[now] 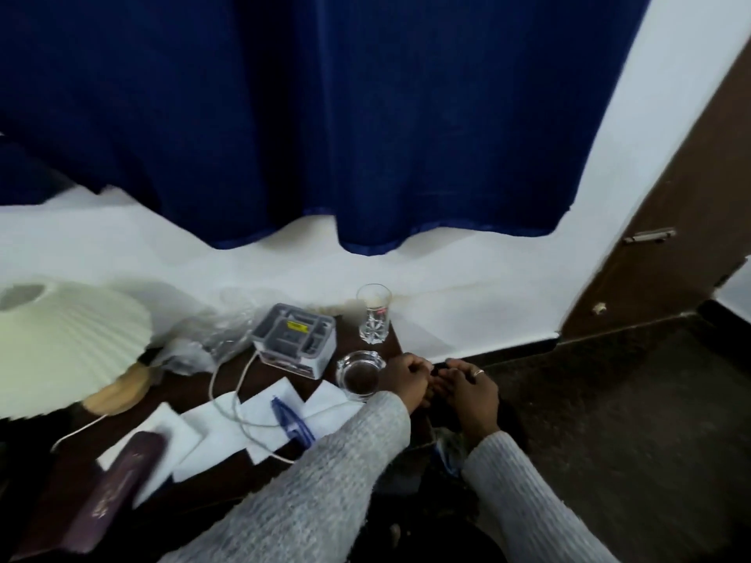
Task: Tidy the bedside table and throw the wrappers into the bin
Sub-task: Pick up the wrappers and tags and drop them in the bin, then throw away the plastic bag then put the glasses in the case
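left hand (404, 379) and right hand (473, 390) are curled together at the right edge of the surface (183, 388); whether they hold something i cannot tell. further back, beside the lamp (69, 339), lie the clear wrappers (221, 327): probably light, crackly and slippery, best pinched at a bunched fold.

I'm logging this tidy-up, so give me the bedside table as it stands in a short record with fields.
table: dark wood
lamp: cream pleated shade, far left
wrapper: crumpled clear plastic between lamp and grey organiser
tumbler: upright, back right corner
ashtray: glass, beside left hand
papers: white sheets at front, blue pen and white cable on them
hands: left hand and right hand together at table's right edge, fingers curled; held item unclear
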